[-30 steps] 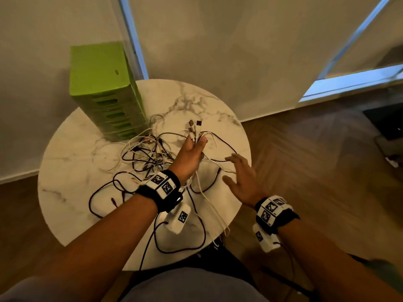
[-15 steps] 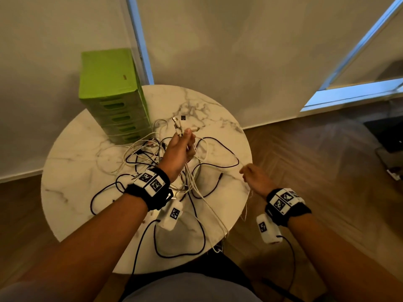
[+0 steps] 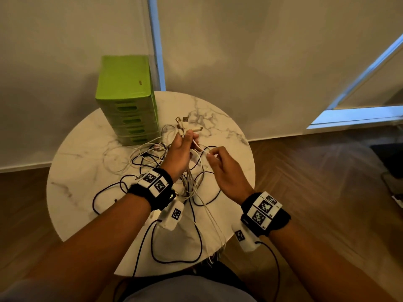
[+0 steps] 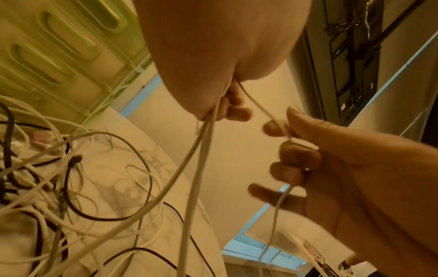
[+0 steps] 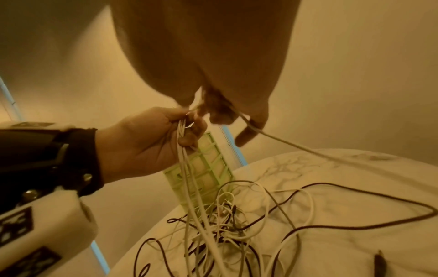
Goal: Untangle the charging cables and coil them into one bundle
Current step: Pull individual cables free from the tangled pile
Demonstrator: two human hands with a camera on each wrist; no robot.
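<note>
Left hand: raised over the table centre; the left hand (image 3: 179, 154) is closed round a gathered sheaf of white cables (image 3: 189, 171), with plug ends (image 3: 182, 123) fanned upward past the fingertips.
Right hand: the right hand (image 3: 226, 171) is held just beside the left; one white strand (image 4: 254, 105) is pinched between thumb and forefinger, the remaining fingers loosely curled.
Cable heap: the tangle (image 3: 150, 158) of white and black cables is spread on the round marble table (image 3: 76, 171), mostly below and to the left of the hands; a black loop (image 3: 174, 243) trails toward the near rim.
Key relation: the pinched strand runs short and taut from the left grip to the right pinch, then drops over the near table edge. Its long axis lies left to right between the hands; the right hand is nearer its free length, so drawing it out is judged to fall to that hand.
Surroundings: a green drawer unit (image 3: 126, 99) stands at the far left edge of the table.
Writing: square coded markers are seen on both wrist bands (image 3: 152, 184); a small mark on the green unit's top is too small to be read.
</note>
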